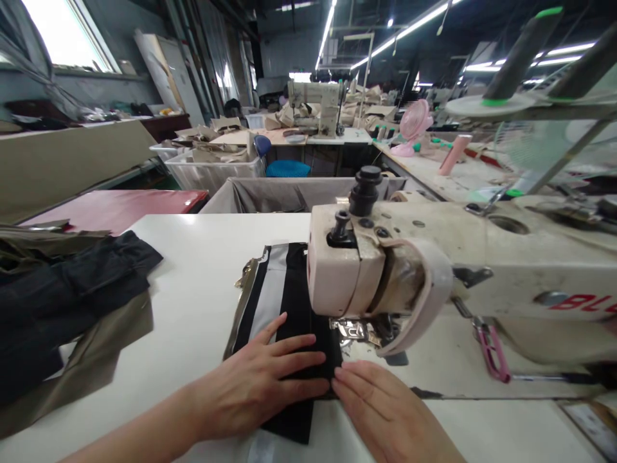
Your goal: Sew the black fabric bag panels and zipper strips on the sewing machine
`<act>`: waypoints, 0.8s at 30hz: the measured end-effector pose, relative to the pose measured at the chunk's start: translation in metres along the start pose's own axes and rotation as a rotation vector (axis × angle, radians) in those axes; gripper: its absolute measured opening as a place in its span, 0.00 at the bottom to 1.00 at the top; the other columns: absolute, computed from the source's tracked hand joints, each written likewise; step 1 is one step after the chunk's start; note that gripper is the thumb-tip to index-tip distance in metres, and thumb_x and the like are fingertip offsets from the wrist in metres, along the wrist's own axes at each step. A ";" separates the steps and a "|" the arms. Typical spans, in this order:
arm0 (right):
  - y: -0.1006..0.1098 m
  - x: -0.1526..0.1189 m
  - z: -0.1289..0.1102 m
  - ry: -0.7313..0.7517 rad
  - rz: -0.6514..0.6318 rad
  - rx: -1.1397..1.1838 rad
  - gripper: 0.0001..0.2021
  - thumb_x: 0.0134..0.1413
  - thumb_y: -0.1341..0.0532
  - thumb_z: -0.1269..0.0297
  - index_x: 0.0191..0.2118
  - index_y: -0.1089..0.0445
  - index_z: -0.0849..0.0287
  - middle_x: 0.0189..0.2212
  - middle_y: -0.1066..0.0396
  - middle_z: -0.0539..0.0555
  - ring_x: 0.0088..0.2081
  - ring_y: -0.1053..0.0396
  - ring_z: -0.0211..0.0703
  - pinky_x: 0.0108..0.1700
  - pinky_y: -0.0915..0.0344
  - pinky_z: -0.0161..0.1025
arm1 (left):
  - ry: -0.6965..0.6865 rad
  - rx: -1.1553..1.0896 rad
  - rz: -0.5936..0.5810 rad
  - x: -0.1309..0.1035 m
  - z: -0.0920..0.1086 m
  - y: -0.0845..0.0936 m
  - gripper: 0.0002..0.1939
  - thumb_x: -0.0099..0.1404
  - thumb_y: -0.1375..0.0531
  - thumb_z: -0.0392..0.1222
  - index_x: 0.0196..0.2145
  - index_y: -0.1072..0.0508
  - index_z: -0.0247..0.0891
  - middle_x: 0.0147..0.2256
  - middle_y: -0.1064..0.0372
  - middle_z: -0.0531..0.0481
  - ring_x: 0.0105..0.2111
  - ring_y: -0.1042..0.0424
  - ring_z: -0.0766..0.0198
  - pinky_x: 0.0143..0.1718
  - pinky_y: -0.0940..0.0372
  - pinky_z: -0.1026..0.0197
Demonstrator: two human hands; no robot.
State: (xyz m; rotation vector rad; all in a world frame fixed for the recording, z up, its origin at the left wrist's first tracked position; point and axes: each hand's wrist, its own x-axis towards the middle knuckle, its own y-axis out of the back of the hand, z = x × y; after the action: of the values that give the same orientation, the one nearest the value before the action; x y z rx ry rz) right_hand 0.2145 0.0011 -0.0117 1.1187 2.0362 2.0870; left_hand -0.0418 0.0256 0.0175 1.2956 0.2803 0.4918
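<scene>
A black fabric piece (296, 302) with a grey stripe (270, 289) lies on the white table, its right edge beneath the head of a sewing machine (344, 263). Along its left side runs an olive edge with metal zipper teeth (240, 297). My left hand (260, 379) rests flat on the fabric, fingers spread, left of the presser foot (354, 329). At the fabric's near right edge, the fingertips of my right hand (385, 408) touch down, fingers stretched out side by side; its thumb is hidden. The needle cannot be made out.
Dark and olive garment pieces (72, 302) are heaped on the left of the table (193, 257). Pink-handled thread snips (492, 354) lie by the machine's base. Behind the table stands a cloth-lined bin (270, 193). Thread cones (523, 54) stand at upper right.
</scene>
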 end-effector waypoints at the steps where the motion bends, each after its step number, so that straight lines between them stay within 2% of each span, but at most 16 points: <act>1: -0.002 0.001 0.001 -0.020 0.001 -0.006 0.15 0.60 0.49 0.75 0.48 0.29 0.65 0.44 0.25 0.59 0.46 0.28 0.48 0.48 0.28 0.42 | 0.012 -0.007 -0.011 0.002 -0.003 0.001 0.23 0.67 0.48 0.34 0.57 0.40 0.52 0.59 0.42 0.58 0.62 0.49 0.63 0.64 0.67 0.47; 4: -0.005 0.006 0.000 -0.093 -0.004 -0.028 0.16 0.58 0.49 0.76 0.47 0.29 0.68 0.46 0.27 0.61 0.48 0.29 0.51 0.48 0.29 0.45 | 0.036 -0.028 -0.015 0.009 -0.010 0.005 0.23 0.66 0.48 0.34 0.56 0.39 0.53 0.58 0.41 0.57 0.61 0.48 0.62 0.63 0.63 0.47; 6: -0.007 0.007 -0.002 -0.147 -0.008 -0.040 0.17 0.56 0.48 0.76 0.49 0.30 0.69 0.48 0.29 0.62 0.49 0.30 0.53 0.48 0.29 0.48 | 0.045 -0.040 -0.011 0.014 -0.014 0.008 0.23 0.66 0.47 0.34 0.56 0.38 0.52 0.58 0.40 0.55 0.61 0.47 0.60 0.61 0.55 0.50; 10: -0.009 0.004 -0.003 -0.198 -0.028 -0.047 0.21 0.53 0.49 0.77 0.53 0.34 0.71 0.51 0.32 0.65 0.51 0.32 0.55 0.49 0.30 0.53 | 0.085 -0.054 -0.003 0.022 -0.024 0.010 0.22 0.65 0.46 0.32 0.54 0.35 0.51 0.57 0.39 0.53 0.57 0.40 0.59 0.50 0.39 0.61; 12: -0.011 0.002 -0.004 -0.201 -0.062 -0.038 0.21 0.54 0.49 0.76 0.55 0.36 0.71 0.52 0.33 0.66 0.53 0.35 0.55 0.50 0.31 0.54 | 0.100 -0.057 0.012 0.025 -0.031 0.009 0.21 0.65 0.47 0.32 0.53 0.33 0.52 0.56 0.37 0.53 0.54 0.37 0.60 0.47 0.38 0.63; 15: -0.012 -0.001 -0.003 -0.234 -0.099 -0.004 0.22 0.55 0.48 0.75 0.57 0.39 0.71 0.55 0.36 0.66 0.56 0.39 0.55 0.53 0.34 0.56 | 0.123 -0.046 0.021 0.028 -0.037 0.008 0.19 0.68 0.49 0.35 0.54 0.34 0.49 0.55 0.37 0.51 0.51 0.34 0.62 0.50 0.39 0.62; 18: -0.008 -0.002 -0.005 -0.298 -0.063 0.128 0.22 0.56 0.48 0.76 0.57 0.38 0.66 0.55 0.35 0.64 0.56 0.39 0.54 0.55 0.37 0.56 | 0.226 0.009 0.044 0.032 -0.026 0.007 0.18 0.69 0.50 0.36 0.55 0.36 0.47 0.55 0.37 0.50 0.47 0.31 0.63 0.50 0.39 0.58; 20: -0.001 -0.006 -0.009 -0.450 -0.001 0.353 0.21 0.57 0.47 0.74 0.56 0.37 0.60 0.54 0.35 0.60 0.56 0.38 0.52 0.56 0.38 0.53 | 0.347 0.072 0.041 0.034 -0.006 0.004 0.19 0.67 0.47 0.37 0.55 0.37 0.44 0.55 0.36 0.47 0.48 0.32 0.59 0.48 0.38 0.55; 23: 0.012 -0.015 -0.025 -0.947 0.144 1.017 0.19 0.59 0.46 0.62 0.56 0.37 0.53 0.54 0.34 0.58 0.54 0.35 0.50 0.54 0.35 0.49 | 0.491 0.200 0.032 0.031 0.028 -0.009 0.21 0.60 0.41 0.39 0.52 0.33 0.37 0.55 0.37 0.39 0.50 0.35 0.47 0.44 0.36 0.48; 24: 0.015 -0.019 -0.033 -1.126 0.153 1.282 0.19 0.59 0.45 0.57 0.55 0.36 0.53 0.51 0.31 0.59 0.52 0.32 0.51 0.51 0.33 0.48 | 0.505 0.237 0.072 0.028 0.037 -0.016 0.21 0.59 0.42 0.38 0.51 0.32 0.35 0.55 0.37 0.38 0.50 0.36 0.45 0.43 0.36 0.46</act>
State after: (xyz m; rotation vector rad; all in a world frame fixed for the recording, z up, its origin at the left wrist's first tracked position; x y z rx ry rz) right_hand 0.2193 -0.0384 -0.0042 1.8393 2.3188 -0.3229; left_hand 0.0026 0.0058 0.0141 1.4004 0.7321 0.8674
